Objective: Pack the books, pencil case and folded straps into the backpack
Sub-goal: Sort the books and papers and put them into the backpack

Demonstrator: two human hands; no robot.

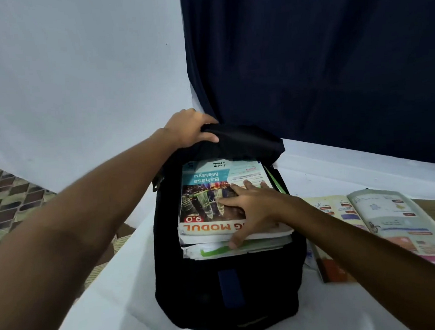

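A black backpack (227,287) lies open on the white-covered table, its mouth facing up. Inside sits a stack of books; the top one is a Bahasa Melayu workbook (205,191) with a city photo on its cover, and a green-edged book (217,251) lies under it. My left hand (190,126) grips the far edge of the backpack's flap and holds it back. My right hand (248,209) lies on the top workbook, its fingers spread flat on the cover and its thumb curled round the near edge. No pencil case or straps are in view.
An open book with colourful pages (385,220) lies on the table right of the backpack, with more books (332,270) beneath it. A dark blue curtain (320,67) hangs behind. The table's left edge drops to a patterned floor (10,194).
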